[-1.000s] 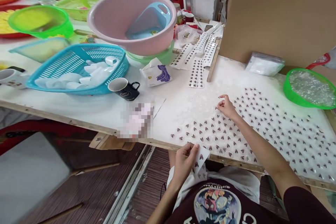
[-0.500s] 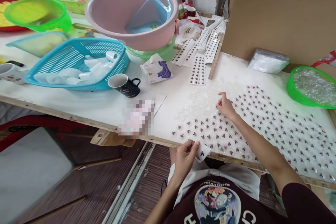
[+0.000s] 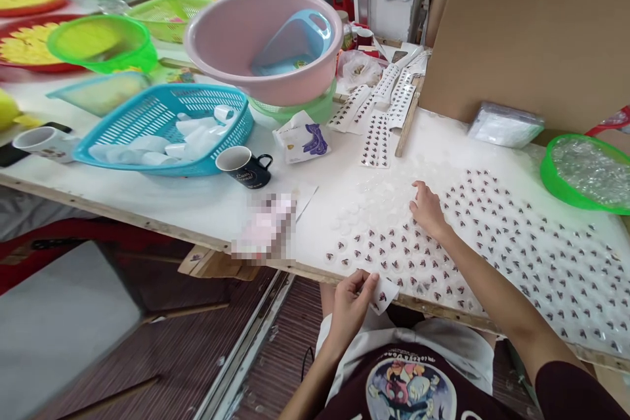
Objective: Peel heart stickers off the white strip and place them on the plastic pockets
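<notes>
Head view. The right hand [image 3: 427, 210] rests on the worktop [image 3: 172, 193] at the border between the discs that already carry a sticker [image 3: 492, 210] and the bare clear discs [image 3: 352, 209] to their left. Its fingers [image 3: 417, 189] are drawn together and bent, tips down on the surface. Whether a sticker lies under them cannot be told.

The left hand [image 3: 350, 298] is at the near edge of the worktop. Its thumb and fingers are clamped on a small sticker sheet [image 3: 382, 294], which juts out to the right, just beside the front row of discs.

Judged from this layout, the step goes best if each sticker is centred on one disc and pressed flat with a fingertip. The rows should be kept unbroken, and the sheet held close so the reach stays short. The forearm should be kept lifted, because it passes over finished rows.
</notes>
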A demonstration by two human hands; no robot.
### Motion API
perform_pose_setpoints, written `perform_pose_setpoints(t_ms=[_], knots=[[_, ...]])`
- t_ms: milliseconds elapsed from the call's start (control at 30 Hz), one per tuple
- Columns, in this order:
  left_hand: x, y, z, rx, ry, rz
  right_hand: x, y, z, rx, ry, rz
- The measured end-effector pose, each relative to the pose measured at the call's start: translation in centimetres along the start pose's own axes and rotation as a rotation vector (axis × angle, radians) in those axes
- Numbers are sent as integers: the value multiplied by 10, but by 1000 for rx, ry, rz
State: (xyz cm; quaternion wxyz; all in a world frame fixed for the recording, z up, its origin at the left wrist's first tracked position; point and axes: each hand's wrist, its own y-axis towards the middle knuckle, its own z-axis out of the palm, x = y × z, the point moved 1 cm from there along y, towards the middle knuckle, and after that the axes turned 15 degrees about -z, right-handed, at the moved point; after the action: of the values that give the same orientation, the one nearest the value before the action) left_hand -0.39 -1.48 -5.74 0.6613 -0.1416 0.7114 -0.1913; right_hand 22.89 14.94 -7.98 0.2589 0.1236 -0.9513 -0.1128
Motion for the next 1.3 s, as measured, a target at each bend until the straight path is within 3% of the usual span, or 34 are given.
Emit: perform_pose_setpoints(t_ms=[200,467,967,1300], knots=[[3,2,1,11,14,1,9,0,-18,-67,145,-12],[0,2,1,-17,25,24,12,-2,-3,104,389,104],[2,3,0,2,3,-2,16,1,7,203,157,75],[5,3,1,1,13,-6,27,-4,3,169,4,-1]])
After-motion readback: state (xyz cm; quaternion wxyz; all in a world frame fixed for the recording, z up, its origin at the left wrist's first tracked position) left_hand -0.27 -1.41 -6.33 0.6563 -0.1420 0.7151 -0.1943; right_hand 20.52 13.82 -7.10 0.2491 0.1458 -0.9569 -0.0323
